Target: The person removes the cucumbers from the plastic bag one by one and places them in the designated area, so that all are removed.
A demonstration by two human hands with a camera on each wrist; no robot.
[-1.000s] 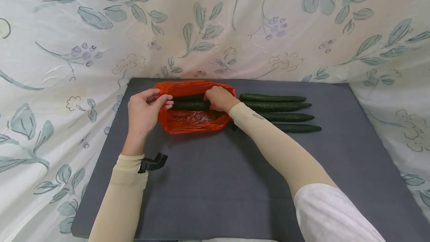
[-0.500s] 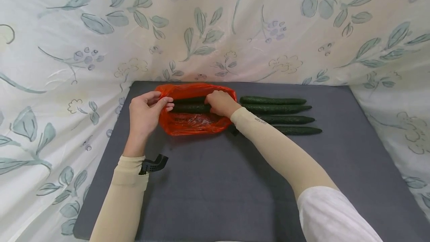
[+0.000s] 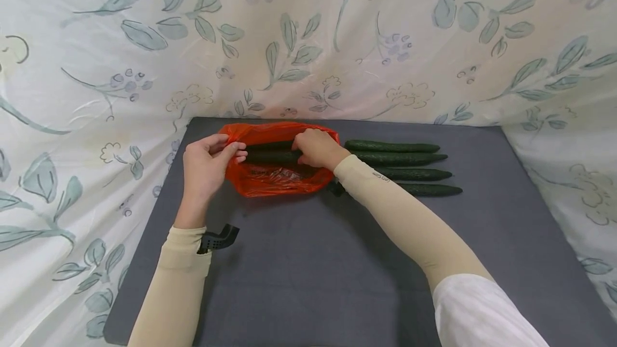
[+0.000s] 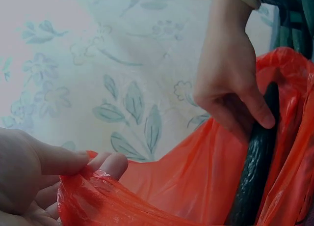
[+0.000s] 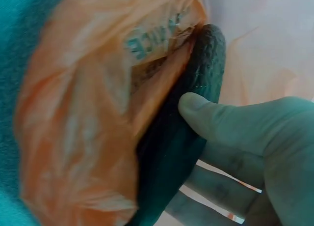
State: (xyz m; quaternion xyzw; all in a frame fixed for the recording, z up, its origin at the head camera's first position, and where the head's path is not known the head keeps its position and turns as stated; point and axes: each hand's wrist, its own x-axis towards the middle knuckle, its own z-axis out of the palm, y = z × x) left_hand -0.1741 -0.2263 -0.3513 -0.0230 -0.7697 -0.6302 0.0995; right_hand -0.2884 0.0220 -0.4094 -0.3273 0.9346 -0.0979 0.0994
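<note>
A thin red plastic bag [image 3: 262, 189] lies at the far left of the table with its mouth spread. My left hand [image 3: 202, 167] pinches the bag's left rim between thumb and fingers, as the left wrist view shows up close. Inside the mouth, my right hand [image 3: 318, 149] grips a dark green cucumber [image 3: 272, 157] near one end. The thumb [image 5: 196, 105] presses on its skin in the right wrist view, with the fingers around the other side. Another cucumber [image 3: 275, 145] lies behind it in the bag. The lower part of the held cucumber is hidden by bag film in the right wrist view.
Several cucumbers [image 3: 400, 159] lie in a row right of the bag, partly covered by the right forearm. They rest on a dark grey table [image 3: 299, 261]. A leaf-patterned white cloth [image 3: 308, 42] hangs behind and along both sides.
Almost nothing differs: the scene sits slightly lower in the head view. Both hands keep their hold on the bag rim and the cucumber.
</note>
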